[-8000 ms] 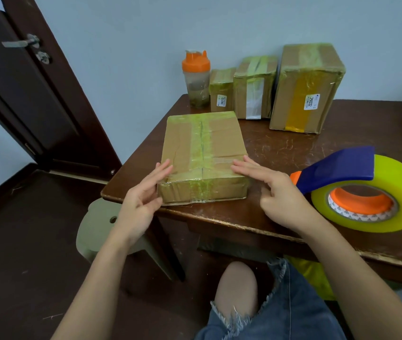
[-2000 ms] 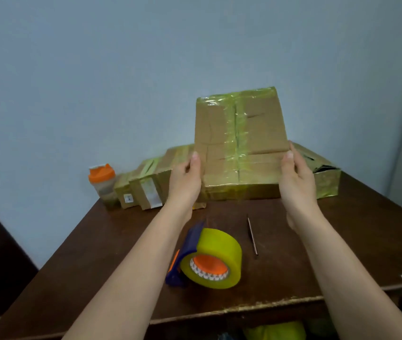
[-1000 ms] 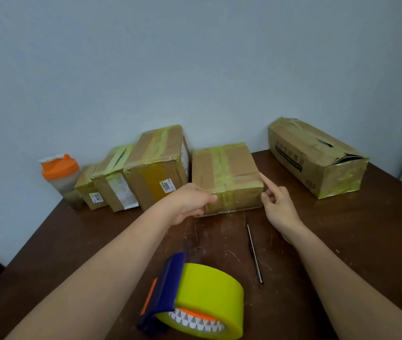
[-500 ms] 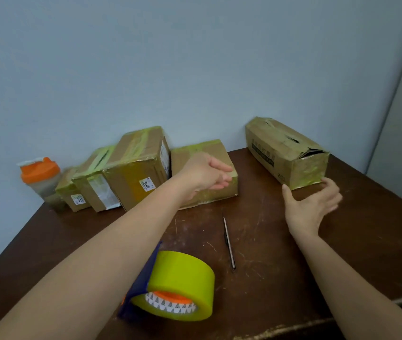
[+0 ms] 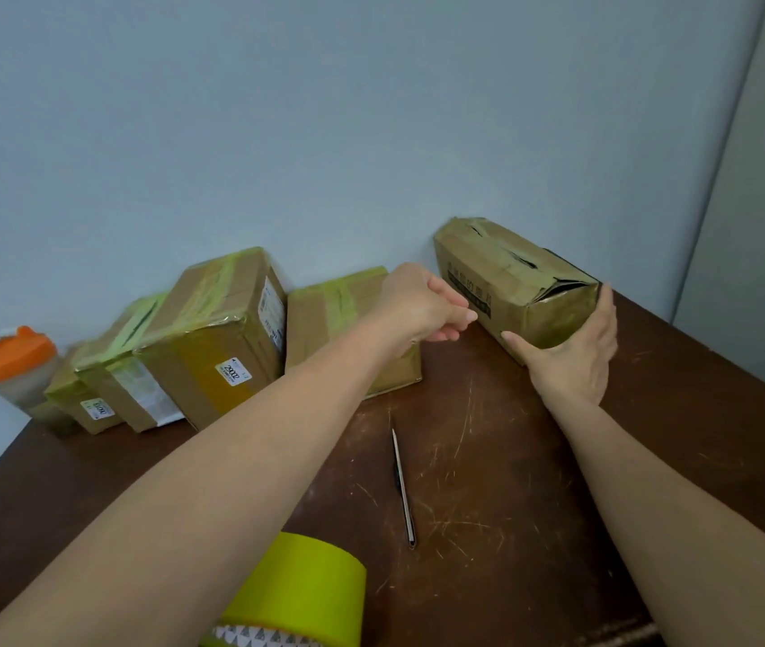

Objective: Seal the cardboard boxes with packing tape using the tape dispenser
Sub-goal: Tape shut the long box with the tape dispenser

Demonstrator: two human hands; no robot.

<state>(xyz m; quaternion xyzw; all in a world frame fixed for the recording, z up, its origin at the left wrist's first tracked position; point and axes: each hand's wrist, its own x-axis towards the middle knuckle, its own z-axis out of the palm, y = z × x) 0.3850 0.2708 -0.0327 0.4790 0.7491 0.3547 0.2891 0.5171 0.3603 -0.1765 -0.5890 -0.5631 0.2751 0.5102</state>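
A long, worn cardboard box [image 5: 502,277] with a torn, gaping top seam lies at the back right of the table. My right hand [image 5: 576,347] grips its near end, thumb at the lower left corner and fingers up the right edge. My left hand [image 5: 422,305] hovers by the box's long left side with loosely curled fingers and holds nothing. The tape dispenser [image 5: 296,595], a yellow-green roll, sits at the table's front edge, its handle hidden under my left forearm.
A taped flat box [image 5: 338,315], a large labelled box [image 5: 222,347] and two smaller taped boxes [image 5: 133,380] line the wall. An orange-lidded shaker bottle [image 5: 11,366] stands far left. A thin pen [image 5: 403,492] lies on the scratched brown table [image 5: 534,483].
The taped flat box was set down against the wall and let go. Both hands moved right to the long worn box; my right hand now grips its near end.
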